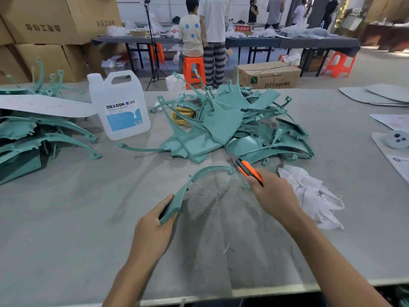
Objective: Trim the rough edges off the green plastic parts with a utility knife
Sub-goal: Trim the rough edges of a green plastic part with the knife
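**Right hand (274,193) cutting at one part, plenty left to trim**

We have our right hand curled round the orange utility knife (249,170). Its blade is out, with the tip at the far end of a curved green part (208,170), close by the small eyelet there. Our left hand (155,220) grips the near, broader end of the same part and props it on edge on the grey surface (66,229), so the arc runs from one hand across to the other.

Between the hands, and fanning back toward us, lies a spread of pale green shavings (221,202). From that we judge a fair amount of trimming is already done at this spot. How much of this part's own edge is finished we cannot tell, as the burrs are too fine to see.

Just beyond the right hand sits a loose pile of green parts (225,125). Well off to the left of the left hand is a second stack (33,138) of similar pieces. We would guess one heap is finished work and the other is waiting, but nothing shows which is which. Either way, the job looks mid-run rather than near its end.

A crumpled white cloth (309,196) lies just right of the right hand, and a white jug (121,107) stands beyond the left hand.
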Available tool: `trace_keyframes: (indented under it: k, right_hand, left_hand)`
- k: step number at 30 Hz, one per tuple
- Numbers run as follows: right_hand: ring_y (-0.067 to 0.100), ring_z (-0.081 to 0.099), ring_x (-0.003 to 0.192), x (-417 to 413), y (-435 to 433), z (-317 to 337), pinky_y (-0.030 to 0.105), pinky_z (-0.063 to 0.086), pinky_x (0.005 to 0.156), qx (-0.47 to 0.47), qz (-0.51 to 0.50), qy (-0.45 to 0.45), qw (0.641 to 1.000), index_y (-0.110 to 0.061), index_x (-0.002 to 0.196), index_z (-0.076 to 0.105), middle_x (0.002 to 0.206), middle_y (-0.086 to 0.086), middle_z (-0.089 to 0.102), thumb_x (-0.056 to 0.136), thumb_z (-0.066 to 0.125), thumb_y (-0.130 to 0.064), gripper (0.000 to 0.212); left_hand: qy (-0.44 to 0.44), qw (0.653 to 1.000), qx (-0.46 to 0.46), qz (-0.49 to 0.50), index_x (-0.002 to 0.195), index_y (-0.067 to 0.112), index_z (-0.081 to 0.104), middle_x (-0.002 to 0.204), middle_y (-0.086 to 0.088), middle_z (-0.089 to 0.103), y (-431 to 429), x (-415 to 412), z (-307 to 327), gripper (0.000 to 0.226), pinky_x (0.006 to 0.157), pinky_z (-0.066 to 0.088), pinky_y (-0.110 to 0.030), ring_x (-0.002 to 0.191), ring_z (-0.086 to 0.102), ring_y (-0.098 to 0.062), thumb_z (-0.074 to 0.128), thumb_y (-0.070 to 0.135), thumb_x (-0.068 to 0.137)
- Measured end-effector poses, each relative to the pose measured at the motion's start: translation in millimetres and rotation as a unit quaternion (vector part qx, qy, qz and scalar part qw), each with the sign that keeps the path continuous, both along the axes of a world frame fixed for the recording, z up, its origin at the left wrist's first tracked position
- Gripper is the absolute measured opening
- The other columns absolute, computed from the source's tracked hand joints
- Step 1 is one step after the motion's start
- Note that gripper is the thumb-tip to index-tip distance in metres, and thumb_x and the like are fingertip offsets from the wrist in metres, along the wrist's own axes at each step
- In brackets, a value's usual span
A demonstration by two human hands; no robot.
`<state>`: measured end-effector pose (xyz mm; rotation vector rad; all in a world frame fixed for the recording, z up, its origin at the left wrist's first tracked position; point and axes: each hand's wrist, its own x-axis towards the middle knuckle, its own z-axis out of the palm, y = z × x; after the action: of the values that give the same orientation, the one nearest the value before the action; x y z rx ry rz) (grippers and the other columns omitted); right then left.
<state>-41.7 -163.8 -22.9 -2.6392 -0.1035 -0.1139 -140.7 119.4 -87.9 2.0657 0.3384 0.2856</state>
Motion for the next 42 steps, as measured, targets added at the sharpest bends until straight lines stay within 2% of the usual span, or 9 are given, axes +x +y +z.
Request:
trace_keyframes:
  k: [4, 7, 11, 16, 21, 30, 34, 38, 42]
  right_hand:
    - [0.011, 0.057, 0.055, -28.5, 27.4, -2.6, 0.026, 0.04, 0.05, 0.063, 0.139, -0.024, 0.988, -0.044, 0.106, 0.054, 0.063, -0.008, 0.059, 0.102, 0.048, -0.049, 0.008]
    - [0.026, 0.065, 0.079, -17.7, 23.7, -10.3, 0.037, 0.048, 0.067, 0.021, 0.075, 0.004, 0.997, -0.035, 0.128, 0.06, 0.082, 0.0, 0.068, 0.103, 0.048, -0.045, 0.03]
    - [0.035, 0.061, 0.09, 7.1, -12.3, -15.4, 0.039, 0.051, 0.079, -0.064, -0.045, 0.095, 0.992, -0.017, 0.107, 0.065, 0.096, 0.015, 0.067, 0.103, 0.045, -0.044, 0.034]
    - [0.021, 0.059, 0.067, 0.5, -18.8, -15.4, 0.033, 0.042, 0.056, -0.029, -0.024, 0.036, 0.999, -0.023, 0.093, 0.056, 0.073, 0.002, 0.062, 0.104, 0.043, -0.047, 0.029]
    - [0.017, 0.063, 0.062, -22.6, -17.7, -14.9, 0.037, 0.053, 0.064, 0.1, -0.008, 0.001, 0.995, -0.035, 0.106, 0.054, 0.069, -0.003, 0.066, 0.103, 0.046, -0.049, 0.017]
    - [0.017, 0.065, 0.062, -39.0, -15.4, -11.1, 0.046, 0.055, 0.066, 0.153, 0.016, -0.013, 0.988, -0.041, 0.109, 0.046, 0.071, -0.001, 0.067, 0.102, 0.048, -0.045, 0.009]
    - [0.011, 0.06, 0.056, -50.0, -6.1, -10.5, 0.038, 0.05, 0.057, 0.146, 0.046, -0.038, 0.987, -0.037, 0.112, 0.047, 0.064, -0.002, 0.061, 0.101, 0.05, -0.043, 0.013]
    - [0.01, 0.056, 0.054, -67.6, 1.0, -13.4, 0.027, 0.037, 0.046, 0.086, 0.102, -0.029, 0.991, -0.044, 0.114, 0.043, 0.058, -0.006, 0.055, 0.098, 0.048, -0.046, 0.017]
    - [0.022, 0.063, 0.076, -72.4, 20.7, -15.9, 0.037, 0.034, 0.06, -0.036, 0.161, -0.025, 0.986, -0.044, 0.131, 0.039, 0.073, -0.014, 0.054, 0.102, 0.041, -0.049, 0.03]
  left_hand:
    - [0.003, 1.0, -0.004, 0.0, 0.132, 0.042, 0.063, 0.1, 0.056, 0.053, 0.9, 0.0, 4.8, 0.042, 0.087, 0.038, -0.005, 0.1, 0.049, 0.031, 0.067, 0.051, 0.091]
    - [0.012, 1.0, -0.008, 0.0, 0.131, 0.043, 0.063, 0.103, 0.052, 0.055, -0.5, -1.6, 8.7, 0.041, 0.089, 0.037, -0.006, 0.1, 0.05, 0.029, 0.067, 0.05, 0.091]
    - [0.008, 1.0, -0.014, 0.007, 0.13, 0.04, 0.066, 0.123, 0.026, 0.066, -3.2, -3.1, 13.6, 0.037, 0.101, 0.046, -0.022, 0.114, 0.059, 0.005, 0.064, 0.047, 0.094]
    - [0.029, 0.998, -0.044, 0.045, 0.086, 0.037, 0.072, 0.074, 0.012, 0.073, 5.0, -4.9, 28.9, 0.028, 0.068, 0.053, -0.036, 0.072, 0.067, -0.019, 0.063, 0.063, 0.081]
    - [0.045, 0.985, -0.137, 0.1, 0.106, 0.024, 0.065, 0.097, 0.001, 0.075, 20.6, -17.1, 33.5, 0.061, 0.079, 0.06, -0.054, 0.085, 0.074, -0.024, 0.082, 0.053, 0.054]
    - [0.097, 0.958, 0.265, 0.043, 0.154, 0.021, 0.025, 0.155, -0.007, 0.031, 27.9, -27.0, 39.8, 0.095, 0.115, 0.03, -0.043, 0.141, 0.03, -0.029, 0.072, 0.057, 0.08]
    - [0.048, 0.959, 0.267, -0.084, 0.14, 0.031, 0.05, 0.145, 0.01, 0.05, 6.1, 4.5, 51.4, 0.069, 0.11, 0.032, -0.035, 0.134, 0.043, -0.016, 0.06, 0.068, 0.083]
    - [0.134, 0.935, 0.293, -0.148, 0.143, 0.035, 0.041, 0.148, 0.007, 0.039, -4.8, 16.2, 34.6, 0.1, 0.112, 0.031, -0.036, 0.136, 0.034, -0.018, 0.036, 0.099, 0.067]
    - [0.107, 0.958, 0.243, -0.108, 0.149, 0.04, 0.035, 0.138, 0.009, 0.034, -1.7, 10.5, 11.9, 0.109, 0.108, 0.028, -0.029, 0.132, 0.025, -0.012, 0.046, 0.099, 0.059]
